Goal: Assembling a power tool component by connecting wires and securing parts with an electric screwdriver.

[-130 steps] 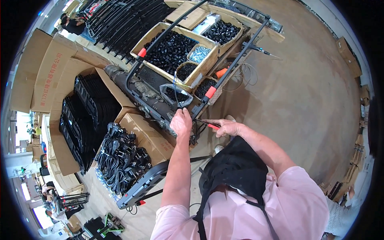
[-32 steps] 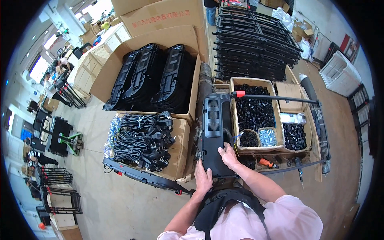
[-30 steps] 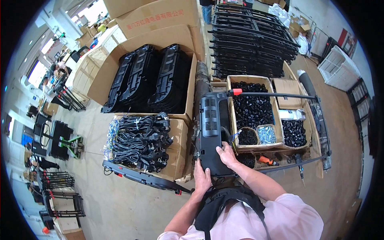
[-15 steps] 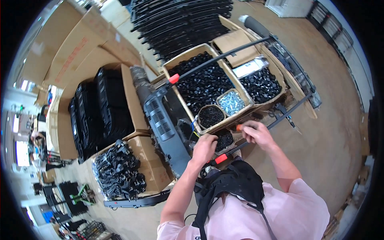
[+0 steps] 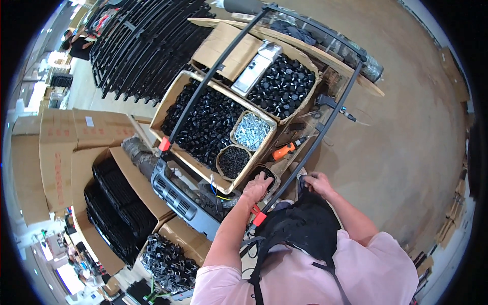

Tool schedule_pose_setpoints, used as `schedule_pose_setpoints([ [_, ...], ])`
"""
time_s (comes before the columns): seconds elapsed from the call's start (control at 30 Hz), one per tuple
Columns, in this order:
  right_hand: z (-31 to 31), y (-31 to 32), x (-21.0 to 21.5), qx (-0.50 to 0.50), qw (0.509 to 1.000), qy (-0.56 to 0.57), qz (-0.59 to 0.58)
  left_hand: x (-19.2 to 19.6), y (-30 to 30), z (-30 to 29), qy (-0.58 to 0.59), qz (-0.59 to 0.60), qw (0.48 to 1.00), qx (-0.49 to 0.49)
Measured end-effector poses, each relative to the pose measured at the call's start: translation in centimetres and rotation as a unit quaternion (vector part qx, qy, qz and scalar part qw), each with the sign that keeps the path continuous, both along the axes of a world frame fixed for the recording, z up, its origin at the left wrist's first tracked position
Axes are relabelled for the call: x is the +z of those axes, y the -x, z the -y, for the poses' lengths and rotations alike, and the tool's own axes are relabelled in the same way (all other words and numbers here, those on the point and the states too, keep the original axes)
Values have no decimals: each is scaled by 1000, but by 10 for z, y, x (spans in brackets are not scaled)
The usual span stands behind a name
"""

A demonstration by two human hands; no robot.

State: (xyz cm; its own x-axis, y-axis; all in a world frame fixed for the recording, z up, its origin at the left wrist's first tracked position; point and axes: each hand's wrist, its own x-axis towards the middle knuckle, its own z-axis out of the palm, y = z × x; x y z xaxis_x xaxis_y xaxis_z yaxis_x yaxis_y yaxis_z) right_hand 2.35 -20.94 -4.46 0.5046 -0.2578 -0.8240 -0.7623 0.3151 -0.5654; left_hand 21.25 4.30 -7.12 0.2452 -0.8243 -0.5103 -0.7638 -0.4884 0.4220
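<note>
Head view. Black tubular frame [image 5: 319, 127]: stiff, probably light for its span; grip on straight tube. Large tray [image 5: 264, 147] under frame. Black apron [image 5: 297, 223]: soft cloth; right hand [image 5: 319, 184] curled at its far edge, hold hidden. Small bin [image 5: 278, 179] just outside tray's near edge; left hand [image 5: 255, 188] dipped in, any pinch unseen. Black bits [image 5: 257, 171] inside: tiny, likely hard, slippery; fingertip hold best.

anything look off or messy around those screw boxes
Two mild things. The grey roll at left has patchy, ragged-looking wrapping. The black power driver lies at an angle, its tip poking past the dark frame bar. No screws look spilled, though what lies under the left hand is hidden.
</note>
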Motion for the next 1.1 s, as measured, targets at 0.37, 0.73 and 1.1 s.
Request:
schedule_pose_setpoints([
  [0.37,-57,-144,-115,-240,965,-110,6,-33,-12,-7,9,-224,870,439],
  [0.73,-50,-157,-114,-315,943,-11,109,8,-21,-21,60,-570,500,649],
  [1.1,15,-68,-20,-268,917,-232,181,49,-9,-36,216,-633,429,607],
])
